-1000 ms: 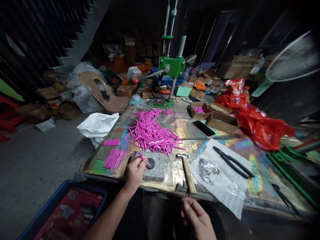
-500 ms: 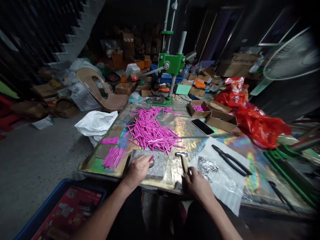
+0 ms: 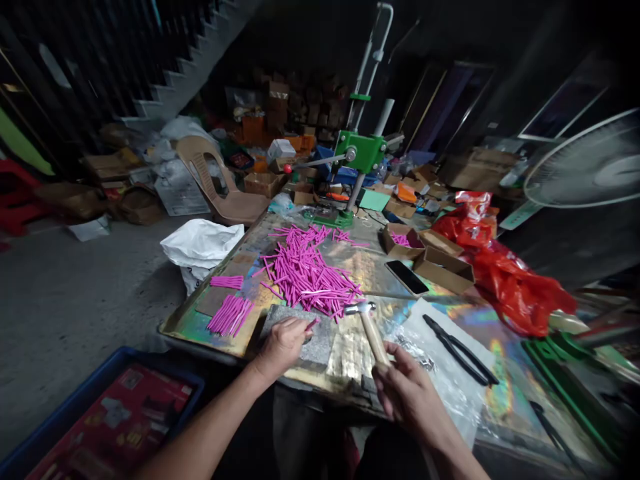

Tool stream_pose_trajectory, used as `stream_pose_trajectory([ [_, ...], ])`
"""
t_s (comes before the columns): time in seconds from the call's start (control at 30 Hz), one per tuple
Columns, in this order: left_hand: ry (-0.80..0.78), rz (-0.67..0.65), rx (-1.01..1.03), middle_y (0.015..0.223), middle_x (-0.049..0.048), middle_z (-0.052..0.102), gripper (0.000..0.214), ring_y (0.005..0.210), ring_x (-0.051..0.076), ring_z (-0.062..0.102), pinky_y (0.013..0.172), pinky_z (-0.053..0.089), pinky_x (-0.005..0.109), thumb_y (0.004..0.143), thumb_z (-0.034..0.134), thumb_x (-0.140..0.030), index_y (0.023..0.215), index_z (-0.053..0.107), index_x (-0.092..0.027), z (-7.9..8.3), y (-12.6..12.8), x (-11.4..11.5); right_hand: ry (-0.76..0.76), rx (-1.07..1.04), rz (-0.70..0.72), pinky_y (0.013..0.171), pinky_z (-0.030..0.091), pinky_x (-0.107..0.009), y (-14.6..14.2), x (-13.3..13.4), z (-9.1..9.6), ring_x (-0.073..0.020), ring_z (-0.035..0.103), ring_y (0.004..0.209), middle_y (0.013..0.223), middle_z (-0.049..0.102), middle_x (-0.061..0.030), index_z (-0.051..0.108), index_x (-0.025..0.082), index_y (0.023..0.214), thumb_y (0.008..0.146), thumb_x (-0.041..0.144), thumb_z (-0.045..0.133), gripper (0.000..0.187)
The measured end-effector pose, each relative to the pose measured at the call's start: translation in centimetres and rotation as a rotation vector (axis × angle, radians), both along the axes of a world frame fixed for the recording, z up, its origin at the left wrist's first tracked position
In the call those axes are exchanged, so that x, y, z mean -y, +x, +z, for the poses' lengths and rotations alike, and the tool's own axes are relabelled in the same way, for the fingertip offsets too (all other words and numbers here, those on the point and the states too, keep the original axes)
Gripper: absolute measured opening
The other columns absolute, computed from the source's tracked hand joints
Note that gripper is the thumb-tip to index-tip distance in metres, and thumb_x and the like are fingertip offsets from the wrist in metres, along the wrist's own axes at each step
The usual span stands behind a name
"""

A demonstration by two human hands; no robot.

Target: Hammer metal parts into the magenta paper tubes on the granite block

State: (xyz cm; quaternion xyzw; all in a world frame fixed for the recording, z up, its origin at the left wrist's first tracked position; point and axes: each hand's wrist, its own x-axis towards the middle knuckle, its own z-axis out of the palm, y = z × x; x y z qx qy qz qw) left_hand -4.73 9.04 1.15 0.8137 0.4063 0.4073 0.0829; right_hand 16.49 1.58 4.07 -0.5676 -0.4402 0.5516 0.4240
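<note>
My left hand (image 3: 283, 345) rests on a grey stone block (image 3: 320, 330) near the table's front edge and pinches a single pink stick (image 3: 312, 325) against it. My right hand (image 3: 406, 390) is wrapped round the wooden handle of a hammer (image 3: 369, 329); its metal head is raised just right of the block. A large heap of pink sticks (image 3: 307, 268) lies behind the block. Two neat bundles of pink sticks (image 3: 230, 315) lie to the left of my left hand.
A green hand press (image 3: 358, 160) stands at the table's far end. A phone (image 3: 407, 277), cardboard boxes (image 3: 443, 265), black pliers (image 3: 457, 349), foil on white paper (image 3: 450, 380) and a red plastic bag (image 3: 505, 280) lie to the right. A blue crate (image 3: 85, 413) sits on the floor at left.
My right hand came up from below the table, took the hammer by its handle and lifted it off the table. My left hand moved the pink stick onto the block.
</note>
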Motion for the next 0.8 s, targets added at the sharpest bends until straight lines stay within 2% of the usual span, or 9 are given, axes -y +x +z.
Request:
stream_pose_trajectory([
  [0.07, 0.0, -0.005, 0.011, 0.054, 0.0004, 0.054, 0.025, 0.053, 0.012, 0.053, 0.051, 0.039, 0.021, 0.079, 0.04, -0.008, 0.06, 0.053, -0.017, -0.1, 0.0, 0.0, 0.072, -0.037, 0.018, 0.033, 0.029, -0.017, -0.8, 0.8, 1.3, -0.0073, 0.038, 0.033, 0.052, 0.045, 0.0092, 0.04, 0.024, 0.106, 0.077, 0.044, 0.052, 0.037],
  [0.13, 0.001, -0.011, 0.032, 0.054, 0.0007, 0.054, 0.024, 0.054, 0.012, 0.053, 0.051, 0.04, 0.022, 0.078, 0.04, -0.008, 0.059, 0.053, -0.017, -0.3, 0.0, 0.0, 0.202, 0.123, 0.002, 0.04, 0.04, -0.018, -1.2, 1.1, 2.6, -0.0108, 0.051, 0.046, 0.066, 0.058, 0.0025, 0.042, 0.024, 0.115, 0.077, 0.044, 0.053, 0.044],
  [0.2, 0.002, -0.012, 0.049, 0.054, 0.0008, 0.055, 0.024, 0.054, 0.012, 0.053, 0.052, 0.039, 0.022, 0.078, 0.04, -0.007, 0.06, 0.053, -0.017, -0.4, 0.1, 0.0, 0.321, 0.366, 0.045, 0.06, 0.05, -0.024, -1.2, 1.0, 4.0, -0.0184, 0.062, 0.075, 0.09, 0.065, -0.0062, 0.049, 0.022, 0.117, 0.076, 0.043, 0.053, 0.046],
  [0.3, -0.014, -0.002, 0.038, 0.054, 0.0012, 0.055, 0.025, 0.054, 0.013, 0.052, 0.051, 0.038, 0.022, 0.077, 0.04, -0.005, 0.059, 0.053, -0.016, -0.6, 0.1, 0.1, 0.391, 0.616, 0.192, 0.08, 0.048, -0.03, -1.0, 0.9, 6.3, -0.0246, 0.056, 0.102, 0.107, 0.064, -0.0094, 0.056, 0.019, 0.115, 0.077, 0.041, 0.05, 0.045],
  [0.37, -0.024, -0.005, 0.025, 0.055, 0.0017, 0.055, 0.025, 0.054, 0.013, 0.052, 0.051, 0.038, 0.022, 0.078, 0.04, -0.005, 0.059, 0.053, -0.016, -0.7, 0.1, 0.1, 0.437, 0.683, 0.224, 0.08, 0.049, -0.03, -0.7, 1.3, 7.8, -0.025, 0.056, 0.102, 0.11, 0.063, -0.008, 0.056, 0.02, 0.117, 0.077, 0.039, 0.051, 0.045],
  [0.43, -0.024, -0.015, 0.025, 0.055, 0.0018, 0.056, 0.025, 0.055, 0.013, 0.052, 0.052, 0.038, 0.023, 0.078, 0.04, -0.005, 0.06, 0.054, -0.016, -0.7, 0.1, 0.1, 0.554, 0.701, 0.151, 0.082, 0.048, -0.03, -0.5, 1.7, 8.7, -0.0251, 0.056, 0.102, 0.114, 0.06, -0.006, 0.053, 0.023, 0.12, 0.076, 0.037, 0.053, 0.046],
  [0.53, -0.02, -0.015, 0.034, 0.055, 0.0018, 0.056, 0.025, 0.055, 0.013, 0.052, 0.052, 0.038, 0.023, 0.078, 0.04, -0.005, 0.061, 0.055, -0.016, -0.8, 0.1, 0.1, 0.673, 0.729, 0.057, 0.086, 0.045, -0.032, -0.6, 1.8, 8.6, -0.025, 0.058, 0.099, 0.111, 0.062, -0.007, 0.05, 0.022, 0.123, 0.077, 0.034, 0.053, 0.047],
  [0.7, 0.015, 0.008, 0.05, 0.054, 0.0013, 0.056, 0.025, 0.054, 0.013, 0.053, 0.052, 0.038, 0.023, 0.077, 0.041, -0.005, 0.059, 0.054, -0.016, -1.0, 0.2, 0.1, 0.497, 0.878, 0.286, 0.071, 0.053, -0.03, -0.2, 0.8, 7.5, -0.0236, 0.065, 0.081, 0.086, 0.07, -0.0077, 0.057, 0.021, 0.117, 0.079, 0.037, 0.046, 0.042],
  [0.8, 0.037, 0.001, 0.036, 0.054, 0.0015, 0.056, 0.025, 0.055, 0.013, 0.052, 0.052, 0.038, 0.023, 0.077, 0.041, -0.005, 0.059, 0.053, -0.016, -1.1, 0.3, 0.1, 0.539, 0.857, 0.075, 0.071, 0.053, -0.029, 0.5, 1.3, 8.2, -0.0257, 0.063, 0.089, 0.097, 0.068, -0.0075, 0.059, 0.025, 0.113, 0.071, 0.044, 0.055, 0.046],
])
